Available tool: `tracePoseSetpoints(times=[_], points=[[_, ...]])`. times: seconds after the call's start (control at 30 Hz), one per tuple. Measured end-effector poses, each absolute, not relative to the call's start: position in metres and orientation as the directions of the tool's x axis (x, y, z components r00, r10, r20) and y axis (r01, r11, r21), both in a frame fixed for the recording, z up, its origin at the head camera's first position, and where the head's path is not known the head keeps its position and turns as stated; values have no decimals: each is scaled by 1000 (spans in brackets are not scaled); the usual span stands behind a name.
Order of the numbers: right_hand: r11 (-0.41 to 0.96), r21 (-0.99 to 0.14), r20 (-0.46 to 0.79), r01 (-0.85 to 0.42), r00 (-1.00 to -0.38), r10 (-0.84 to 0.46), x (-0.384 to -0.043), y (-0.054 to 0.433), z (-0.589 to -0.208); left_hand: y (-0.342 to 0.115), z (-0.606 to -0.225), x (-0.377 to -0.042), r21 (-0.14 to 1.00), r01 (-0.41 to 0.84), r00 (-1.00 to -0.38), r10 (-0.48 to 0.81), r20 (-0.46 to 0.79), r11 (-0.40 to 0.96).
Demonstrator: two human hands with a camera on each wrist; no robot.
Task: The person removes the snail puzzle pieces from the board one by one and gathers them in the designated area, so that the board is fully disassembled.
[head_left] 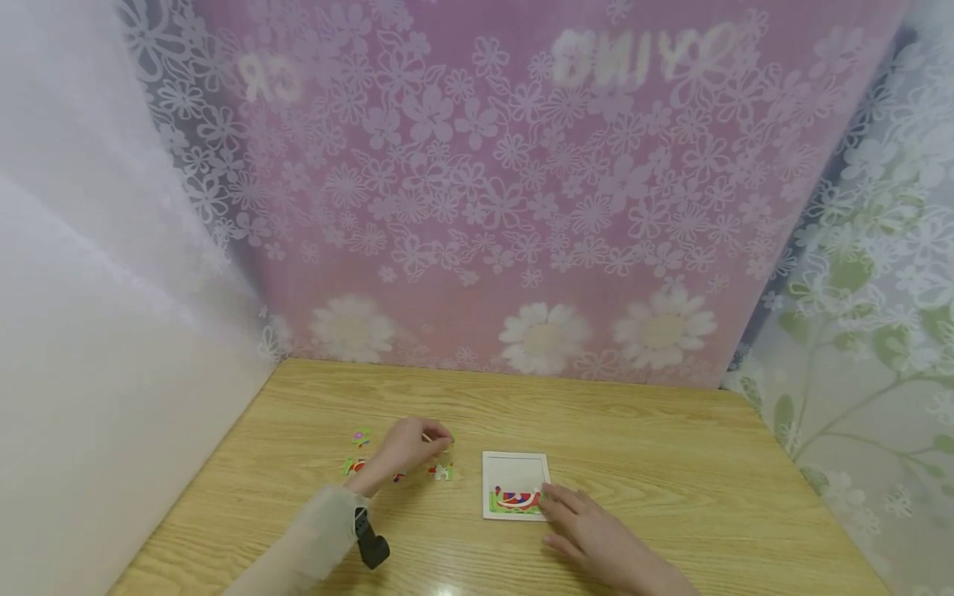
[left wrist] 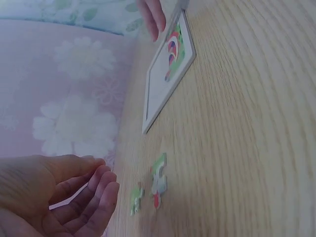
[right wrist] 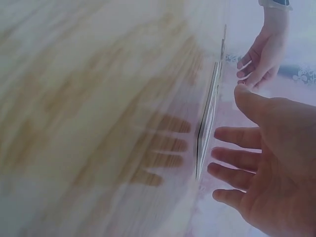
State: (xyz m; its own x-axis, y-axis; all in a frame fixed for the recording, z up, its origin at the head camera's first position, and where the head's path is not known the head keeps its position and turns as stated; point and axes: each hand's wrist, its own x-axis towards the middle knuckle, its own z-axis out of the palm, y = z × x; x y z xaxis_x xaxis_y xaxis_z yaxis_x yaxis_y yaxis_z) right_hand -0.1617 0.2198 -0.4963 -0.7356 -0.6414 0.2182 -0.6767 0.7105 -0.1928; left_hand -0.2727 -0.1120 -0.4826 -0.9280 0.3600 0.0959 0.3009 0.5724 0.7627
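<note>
My left hand (head_left: pixel 411 444) hovers over loose jigsaw pieces at the left of the table. Its fingers are loosely bent; in the left wrist view nothing shows between thumb and fingertips. Near them lie a green piece (left wrist: pixel 137 198) and a white, green and red piece (left wrist: pixel 158 181). To the right, a square puzzle tray (head_left: pixel 515 455) with a white rim holds joined pieces (head_left: pixel 516 500) along its near side; its upper part is bare. At the tray's right edge is my right hand (head_left: pixel 589 526), fingers straight and spread in the right wrist view (right wrist: pixel 276 158). Contact with the tray is unclear.
More loose pieces lie to the left: a green and pink one (head_left: pixel 361 437) and a red and green one (head_left: pixel 354 467), with another partly behind the left wrist. A flowered pink curtain (head_left: pixel 477 207) closes off the back of the wooden table (head_left: pixel 633 439).
</note>
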Motion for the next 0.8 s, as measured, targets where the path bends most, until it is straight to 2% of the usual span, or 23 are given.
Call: tracePoseSetpoints(times=[0.1, 0.23, 0.47, 0.8], points=[[687, -141, 265, -713, -696, -668, -164, 217, -500, -105, -481, -271, 776, 319, -916, 388, 105, 543], [668, -107, 242, -737, -671, -701, -166, 211, -503, -94, -481, -270, 804, 333, -894, 436, 102, 493], [672, -126, 135, -730, -684, -717, -159, 204, -499, -76, -484, -267, 816, 363, -855, 510, 100, 449], [709, -119, 88, -695, -718, -690, -155, 201, -499, -55, -486, -261, 815, 362, -827, 559, 58, 452]])
